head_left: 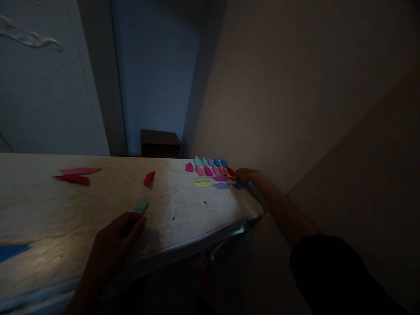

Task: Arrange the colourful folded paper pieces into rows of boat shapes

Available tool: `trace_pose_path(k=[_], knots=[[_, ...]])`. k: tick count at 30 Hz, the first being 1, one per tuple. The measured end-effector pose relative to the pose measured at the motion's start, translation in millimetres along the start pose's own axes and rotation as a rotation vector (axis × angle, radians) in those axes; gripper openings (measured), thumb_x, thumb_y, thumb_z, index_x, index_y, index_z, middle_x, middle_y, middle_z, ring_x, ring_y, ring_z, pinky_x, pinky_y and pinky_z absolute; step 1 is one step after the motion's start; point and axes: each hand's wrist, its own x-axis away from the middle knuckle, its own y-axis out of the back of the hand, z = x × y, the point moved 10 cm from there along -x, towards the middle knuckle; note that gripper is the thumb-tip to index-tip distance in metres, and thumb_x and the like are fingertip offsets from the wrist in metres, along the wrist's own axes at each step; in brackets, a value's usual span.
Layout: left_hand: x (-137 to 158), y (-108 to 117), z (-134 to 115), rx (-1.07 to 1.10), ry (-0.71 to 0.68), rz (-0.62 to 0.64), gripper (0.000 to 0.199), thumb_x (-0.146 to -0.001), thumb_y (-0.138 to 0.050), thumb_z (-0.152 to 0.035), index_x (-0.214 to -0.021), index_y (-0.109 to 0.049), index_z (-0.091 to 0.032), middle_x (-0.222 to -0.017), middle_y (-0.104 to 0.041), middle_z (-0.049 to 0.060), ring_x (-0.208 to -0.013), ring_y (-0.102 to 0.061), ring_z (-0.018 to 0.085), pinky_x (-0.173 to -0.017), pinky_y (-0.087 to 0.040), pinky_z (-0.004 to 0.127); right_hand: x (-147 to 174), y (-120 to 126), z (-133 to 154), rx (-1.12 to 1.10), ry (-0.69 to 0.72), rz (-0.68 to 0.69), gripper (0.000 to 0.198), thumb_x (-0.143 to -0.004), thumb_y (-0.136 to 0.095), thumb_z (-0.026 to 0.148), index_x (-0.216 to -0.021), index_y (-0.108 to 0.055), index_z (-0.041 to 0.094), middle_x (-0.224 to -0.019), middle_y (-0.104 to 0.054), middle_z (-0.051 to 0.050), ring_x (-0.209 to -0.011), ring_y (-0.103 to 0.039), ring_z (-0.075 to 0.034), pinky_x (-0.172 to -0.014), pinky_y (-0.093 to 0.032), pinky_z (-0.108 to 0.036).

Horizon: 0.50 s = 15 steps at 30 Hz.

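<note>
My left hand [120,234] pinches a small pale green folded paper piece [142,205] between thumb and fingers, just over the table. Stretched out to the table's far right end, my right hand [244,175] has its fingers curled down among the folded paper pieces. A red piece [231,172] and a blue piece [240,186] lie close to it; what its fingertips hold, if anything, is hidden. Left of that hand, rows of folded papers include a magenta piece [208,171], a yellow piece [202,184] and a purple piece [221,186].
A single red folded piece [149,178] lies beyond my left hand. Farther left are a pink strip [80,170], a red strip [72,179] and a blue paper [13,251]. The worn white table [187,205] meets a wall at right. A dark low cabinet [160,137] stands behind.
</note>
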Motion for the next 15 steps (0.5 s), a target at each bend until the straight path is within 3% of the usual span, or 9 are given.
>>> trace_pose_path(k=[5, 10, 15], knots=[[-1, 1, 0, -0.017, -0.003, 0.000, 0.039, -0.069, -0.053, -0.059, -0.073, -0.068, -0.023, -0.070, -0.070, 0.001, -0.063, -0.065, 0.020, -0.056, -0.049, 0.026, 8, 5, 1, 0.013, -0.031, -0.004, 0.021, -0.079, -0.060, 0.021, -0.092, -0.075, 0.015, -0.089, -0.075, -0.009, -0.077, -0.069, -0.019, -0.066, -0.047, -0.024], [-1, 1, 0, -0.011, 0.006, -0.004, 0.040, -0.068, -0.053, -0.059, -0.072, -0.068, -0.023, -0.071, -0.070, 0.001, -0.064, -0.065, 0.020, -0.058, -0.049, 0.027, 34, 14, 0, 0.029, -0.090, -0.124, 0.036, -0.079, -0.062, 0.029, -0.115, -0.068, 0.023, -0.115, -0.068, -0.013, -0.106, -0.063, -0.029, -0.080, -0.048, -0.034], [0, 1, 0, -0.023, 0.026, -0.003, 0.039, -0.068, -0.054, -0.059, -0.072, -0.068, -0.023, -0.070, -0.070, 0.001, -0.063, -0.066, 0.020, -0.057, -0.049, 0.027, 63, -19, 1, -0.011, -0.134, -0.148, 0.040, -0.087, -0.051, 0.037, -0.123, -0.062, 0.024, -0.119, -0.066, -0.014, -0.107, -0.063, -0.031, -0.084, -0.048, -0.040]])
